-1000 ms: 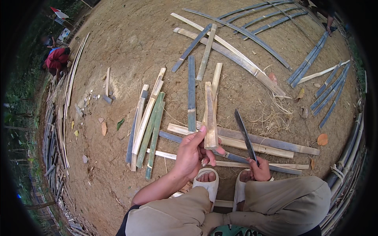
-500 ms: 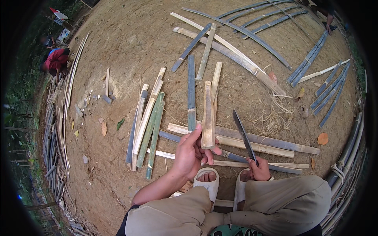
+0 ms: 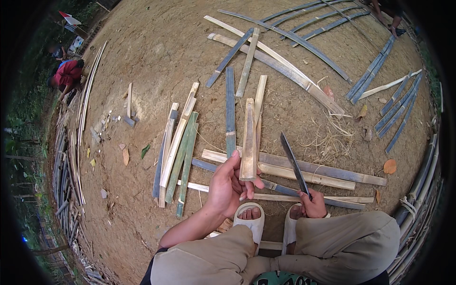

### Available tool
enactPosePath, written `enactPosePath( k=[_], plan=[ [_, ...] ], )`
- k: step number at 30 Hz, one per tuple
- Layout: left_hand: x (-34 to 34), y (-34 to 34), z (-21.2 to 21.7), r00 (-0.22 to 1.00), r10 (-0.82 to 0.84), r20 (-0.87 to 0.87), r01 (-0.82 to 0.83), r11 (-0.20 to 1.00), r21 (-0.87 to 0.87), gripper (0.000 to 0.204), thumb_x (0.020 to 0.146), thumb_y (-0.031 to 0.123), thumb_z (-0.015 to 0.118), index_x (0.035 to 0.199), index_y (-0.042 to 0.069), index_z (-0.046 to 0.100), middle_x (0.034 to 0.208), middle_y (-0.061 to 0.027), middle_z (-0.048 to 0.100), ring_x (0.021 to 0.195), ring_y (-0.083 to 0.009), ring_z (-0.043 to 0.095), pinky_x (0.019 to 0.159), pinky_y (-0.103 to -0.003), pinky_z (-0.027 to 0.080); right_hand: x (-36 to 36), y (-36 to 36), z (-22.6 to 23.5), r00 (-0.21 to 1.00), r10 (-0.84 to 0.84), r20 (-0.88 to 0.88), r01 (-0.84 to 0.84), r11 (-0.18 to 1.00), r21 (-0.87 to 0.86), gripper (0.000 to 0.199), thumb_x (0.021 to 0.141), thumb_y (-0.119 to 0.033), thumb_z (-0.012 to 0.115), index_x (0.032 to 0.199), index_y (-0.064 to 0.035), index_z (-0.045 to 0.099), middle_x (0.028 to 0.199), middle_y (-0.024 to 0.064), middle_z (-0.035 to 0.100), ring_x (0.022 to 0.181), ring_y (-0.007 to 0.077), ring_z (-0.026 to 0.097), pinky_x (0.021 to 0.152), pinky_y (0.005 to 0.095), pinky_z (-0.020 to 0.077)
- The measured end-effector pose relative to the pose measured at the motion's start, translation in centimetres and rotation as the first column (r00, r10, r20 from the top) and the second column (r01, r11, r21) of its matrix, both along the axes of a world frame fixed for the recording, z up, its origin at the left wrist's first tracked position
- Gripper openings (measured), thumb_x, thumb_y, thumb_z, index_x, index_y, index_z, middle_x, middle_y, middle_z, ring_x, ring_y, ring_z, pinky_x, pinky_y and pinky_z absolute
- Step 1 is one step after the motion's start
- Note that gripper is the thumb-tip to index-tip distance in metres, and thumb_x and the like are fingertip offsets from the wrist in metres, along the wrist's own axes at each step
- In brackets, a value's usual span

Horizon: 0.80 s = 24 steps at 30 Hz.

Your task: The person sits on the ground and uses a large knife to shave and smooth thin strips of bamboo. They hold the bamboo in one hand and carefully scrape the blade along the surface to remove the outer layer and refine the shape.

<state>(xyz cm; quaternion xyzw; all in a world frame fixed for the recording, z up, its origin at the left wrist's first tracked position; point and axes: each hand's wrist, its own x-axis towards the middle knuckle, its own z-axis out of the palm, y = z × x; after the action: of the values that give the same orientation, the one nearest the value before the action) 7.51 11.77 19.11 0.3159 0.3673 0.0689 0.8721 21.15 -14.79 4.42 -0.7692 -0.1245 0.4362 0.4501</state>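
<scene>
My left hand (image 3: 229,184) is closed around the near end of a split bamboo piece (image 3: 249,142), thumb on its left side and fingers behind and below. The piece points away from me, its pale hollow inner face showing and its cut end towards me. In my right hand (image 3: 312,204), by my right knee, is a long dark-bladed knife (image 3: 295,164). Its blade slants up and to the left, apart from the bamboo; the handle is mostly hidden by my fingers. Beyond the held piece, a dark bamboo strip (image 3: 231,109) lies on the ground.
Green and pale bamboo strips (image 3: 185,164) lie at the left. Longer split lengths (image 3: 323,175) cross the ground by my sandals (image 3: 249,219). Stringy shavings (image 3: 330,145) lie at the right. A person in red (image 3: 68,73) bends at the far left; another person's hand (image 3: 394,30) is at the far right.
The held bamboo has shifted slightly left, its near end a little lower, with my left hand. The knife and right hand stay put. The person in red has reached lower.
</scene>
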Motion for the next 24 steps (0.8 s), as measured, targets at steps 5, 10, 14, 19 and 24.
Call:
enactPosePath(
  k=[5,10,14,19,24],
  plan=[
    [0.3,-0.3,0.2,0.996,0.003,-0.094,0.001,0.999,0.048,0.058,0.103,0.051,0.035,0.094,0.0,0.061,0.064,-0.0121,0.066,0.044,-0.0144,0.054,0.039,-0.023,0.034,0.0,-0.1,-0.1,1.0,0.004,-0.004,-0.004,1.0,0.007,0.022,0.097,-0.017,0.058,0.094,0.0025,0.069,0.053,-0.0003,0.053,0.043,0.0084,0.055,0.04,0.0282,0.0413],
    [0.2,-0.4,0.5,0.994,0.02,-0.105,-0.014,0.999,0.05,0.053,0.102,0.048,0.039,0.094,0.001,0.061,0.065,-0.0119,0.066,0.044,-0.0144,0.054,0.039,-0.023,0.034,0.1,0.0,0.1,1.0,0.001,-0.018,-0.001,1.0,0.005,0.022,0.097,-0.017,0.058,0.094,0.0026,0.069,0.054,-0.0004,0.053,0.043,0.0081,0.055,0.04,0.0284,0.0412],
    [-0.1,-0.6,0.5,0.994,0.003,-0.111,0.012,0.991,0.134,0.039,0.101,0.035,0.047,0.092,0.0,0.062,0.067,-0.0111,0.066,0.047,-0.0139,0.058,0.038,-0.023,0.037,0.1,0.0,-0.3,1.0,-0.009,-0.02,0.009,1.0,-0.005,0.022,0.097,-0.017,0.058,0.095,0.0022,0.069,0.054,-0.0009,0.052,0.043,0.0078,0.054,0.04,0.0277,0.041],
    [-0.2,-0.4,-3.1,0.987,-0.101,-0.125,0.137,0.936,0.326,0.034,0.102,0.029,0.049,0.095,0.0,0.065,0.07,-0.007,0.066,0.051,-0.0128,0.061,0.042,-0.023,0.044,0.0,-0.3,-0.4,0.996,-0.055,-0.069,0.056,0.998,0.012,0.022,0.098,-0.017,0.058,0.095,0.0021,0.069,0.057,-0.0013,0.052,0.043,0.0071,0.052,0.04,0.0266,0.0401],
    [-1.7,3.2,-11.4,0.952,0.033,-0.304,0.166,0.781,0.603,0.037,0.102,0.034,0.051,0.099,0.0,0.066,0.069,-0.0063,0.066,0.06,-0.0151,0.064,0.056,-0.028,0.05,-0.2,0.1,-0.1,0.993,-0.053,-0.104,0.055,0.998,0.01,0.022,0.097,-0.016,0.057,0.096,0.0036,0.068,0.058,-0.0011,0.053,0.043,0.0068,0.052,0.039,0.0261,0.0391]
  ],
)
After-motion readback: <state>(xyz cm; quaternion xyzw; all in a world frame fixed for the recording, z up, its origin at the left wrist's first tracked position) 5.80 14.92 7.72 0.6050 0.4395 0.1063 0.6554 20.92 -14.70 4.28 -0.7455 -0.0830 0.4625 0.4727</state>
